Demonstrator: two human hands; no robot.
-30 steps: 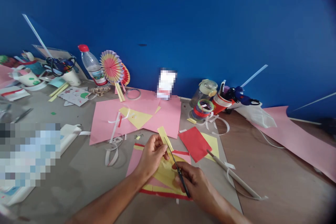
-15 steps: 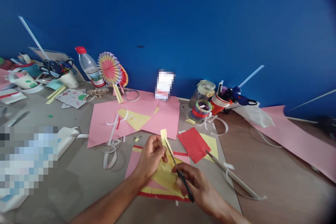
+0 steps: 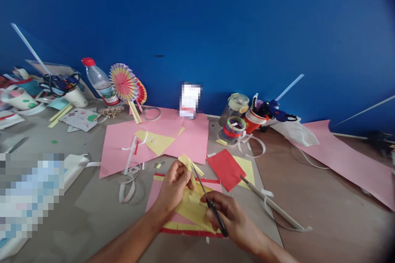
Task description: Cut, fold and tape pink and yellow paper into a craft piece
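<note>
My left hand (image 3: 176, 187) pinches a piece of yellow paper (image 3: 194, 207), part of which sticks up past the fingertips. In my right hand (image 3: 226, 213) is a pair of scissors (image 3: 214, 209) with black handles, its blades pointing up and left against the yellow paper's upper part. A narrow flap of the paper leans out beside the blade tips. Under both hands lies a pink sheet (image 3: 152, 196) edged with red and yellow strips. To the right are a red paper square (image 3: 226, 169) and a pale yellow sheet (image 3: 247, 170) partly beneath it.
Pink sheets (image 3: 115, 152) lie behind my hands. At the back stand a bottle (image 3: 103, 84), a paper fan (image 3: 124, 82), a glass jar (image 3: 236, 107), tape rolls (image 3: 233, 128) and a red cup (image 3: 254, 121) of tools. A thin stick-like tool (image 3: 273, 204) lies right.
The yellow flap above my left fingers has tipped outward to the right along the scissor blades. Both hands stay in nearly the same place. The whole view has shifted slightly.
</note>
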